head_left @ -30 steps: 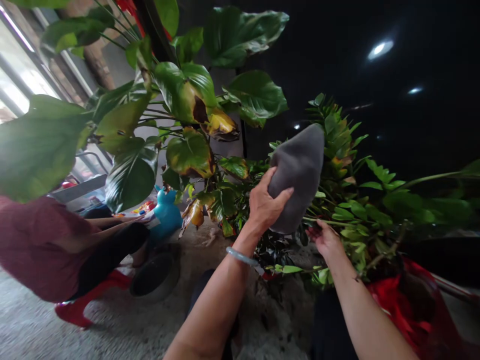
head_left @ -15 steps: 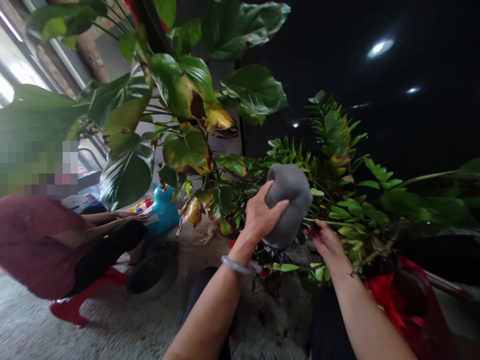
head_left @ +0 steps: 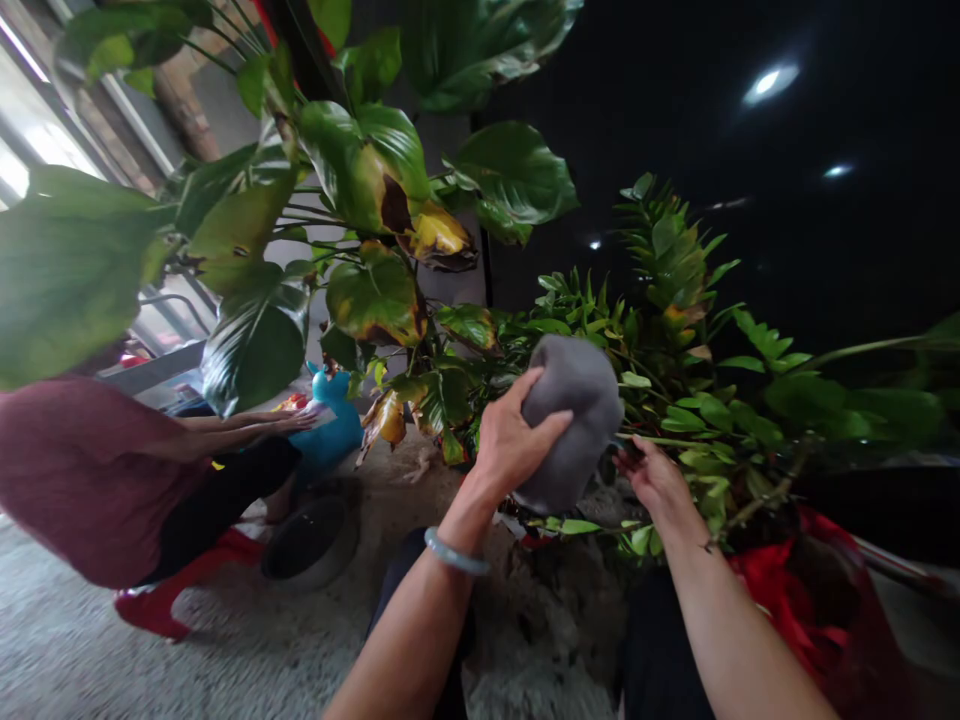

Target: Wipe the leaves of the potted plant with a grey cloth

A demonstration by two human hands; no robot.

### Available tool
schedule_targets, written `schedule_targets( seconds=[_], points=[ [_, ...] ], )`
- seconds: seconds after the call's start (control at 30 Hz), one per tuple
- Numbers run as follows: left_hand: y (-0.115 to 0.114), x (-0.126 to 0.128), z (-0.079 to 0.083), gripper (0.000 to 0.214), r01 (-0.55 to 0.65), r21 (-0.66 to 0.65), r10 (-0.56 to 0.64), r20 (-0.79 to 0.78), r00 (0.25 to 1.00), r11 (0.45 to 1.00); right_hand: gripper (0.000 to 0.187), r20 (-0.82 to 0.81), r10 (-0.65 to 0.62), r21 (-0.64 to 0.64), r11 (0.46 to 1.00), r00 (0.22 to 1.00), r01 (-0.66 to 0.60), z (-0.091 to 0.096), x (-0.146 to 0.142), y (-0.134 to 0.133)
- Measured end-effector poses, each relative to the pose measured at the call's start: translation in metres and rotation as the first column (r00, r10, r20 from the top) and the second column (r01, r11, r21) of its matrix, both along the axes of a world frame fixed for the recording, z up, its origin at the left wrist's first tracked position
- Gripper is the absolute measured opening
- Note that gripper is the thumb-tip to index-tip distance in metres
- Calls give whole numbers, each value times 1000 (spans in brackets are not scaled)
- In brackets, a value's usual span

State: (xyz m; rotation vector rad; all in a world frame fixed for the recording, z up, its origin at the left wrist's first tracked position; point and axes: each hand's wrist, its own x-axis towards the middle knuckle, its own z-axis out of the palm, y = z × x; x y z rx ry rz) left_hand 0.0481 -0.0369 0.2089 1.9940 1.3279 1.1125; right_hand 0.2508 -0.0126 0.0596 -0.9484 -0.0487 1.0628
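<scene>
My left hand (head_left: pixel 514 430), with a pale bangle at the wrist, grips a soft-looking, rounded grey thing (head_left: pixel 576 425), thumb and fingers spread over its near side. What kind of thing it is, I cannot make out. Just to the right, my right hand (head_left: pixel 654 478) has its fingers drawn together at a thin green plant stem (head_left: pixel 675 440). Its fingertips are partly in shadow. Leafy green plants (head_left: pixel 694 420) surround both hands. Below the grey thing, a low shoot with small leaves (head_left: pixel 577 526) sticks out.
A large-leaved plant (head_left: pixel 375 290) with browned edges rises ahead. On the left a person in a maroon shirt (head_left: pixel 90 470) sits on a red stool (head_left: pixel 154 610), beside a dark basin (head_left: pixel 311 540) and a blue animal-shaped object (head_left: pixel 334 420). A red bag (head_left: pixel 780 590) lies right.
My left hand and the grey thing have shifted slightly left and down. My right hand stays nearly in place. The seated person's hands have moved a little.
</scene>
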Motion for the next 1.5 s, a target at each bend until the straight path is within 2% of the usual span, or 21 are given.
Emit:
schedule_targets(
  seconds=[0.07,0.13,0.2,0.27,0.33,0.43,0.57,0.63,0.7,0.77,0.83,0.87,0.93,1.03,1.1,1.17,1.23,1.3,1.37,1.43,1.5],
  points=[
    [17,11,2,61,-69,38,70,-19,997,997,21,0,3,8,1000,1000,-3,2,-1,-1],
    [22,14,-15,60,-70,-42,62,-172,983,997,22,-1,3,12,1000,1000,-3,2,-1,-2],
    [12,8,-45,59,-14,-182,-55,-369,928,983,24,-1,-1,11,1000,1000,1,1,-2,-1],
    [-6,-6,-71,59,3,-318,-159,-466,870,948,26,1,-4,11,1000,1000,4,0,-2,0],
    [-23,-18,-81,58,14,-397,-216,-469,856,918,27,1,-5,10,1000,1000,5,-1,-3,0],
    [-28,-23,-62,60,7,-337,-127,-334,934,941,26,-2,-4,-1,1000,1000,4,-1,-2,0],
    [1,-6,-26,62,-54,-89,46,-88,995,995,26,1,-3,-7,1000,1000,3,1,-2,0],
    [14,1,-29,62,-80,-56,74,-109,991,995,26,3,-5,-8,1000,1000,5,2,-3,-1],
    [15,0,-47,62,-59,-121,27,-252,967,991,26,0,-9,-15,1000,1000,9,3,-4,-1],
    [3,-8,-69,61,-14,-243,-87,-402,912,970,26,-4,-11,-25,1000,1000,11,3,-4,-1],
    [-15,-20,-81,60,11,-348,-177,-447,877,937,26,-6,-8,-30,1000,1000,8,2,-4,0],
    [-24,-25,-81,59,16,-375,-192,-438,878,927,27,-5,-6,-33,999,1000,6,1,-4,0],
    [-35,-30,-68,60,24,-357,-163,-366,916,934,27,-3,-1,-37,999,1000,1,-1,-3,0],
    [-28,-24,-33,60,35,-161,-60,-151,987,986,25,4,14,-39,999,1000,-13,-2,-3,0],
    [-13,-15,-20,61,9,-18,-9,-39,999,1000,23,9,24,-38,999,1000,-23,-3,-3,0],
    [1,-9,-24,62,-30,9,30,-66,997,1000,23,11,30,-39,999,999,-30,-2,-4,-1],
    [6,-9,-43,61,-40,-85,20,-225,974,996,24,12,32,-42,999,999,-31,-1,-5,-1],
    [-3,-16,-65,59,-12,-221,-76,-383,920,975,25,13,29,-44,999,999,-29,1,-6,-2],
    [-19,-26,-76,58,18,-322,-161,-423,892,947,25,14,27,-46,999,1000,-26,2,-7,-3],
    [-34,-33,-69,58,25,-341,-159,-371,915,940,26,14,27,-49,998,1000,-26,4,-7,-3],
    [-38,-33,-47,58,27,-264,-97,-254,962,964,27,16,31,-55,998,999,-30,5,-8,-4]
  ],
)
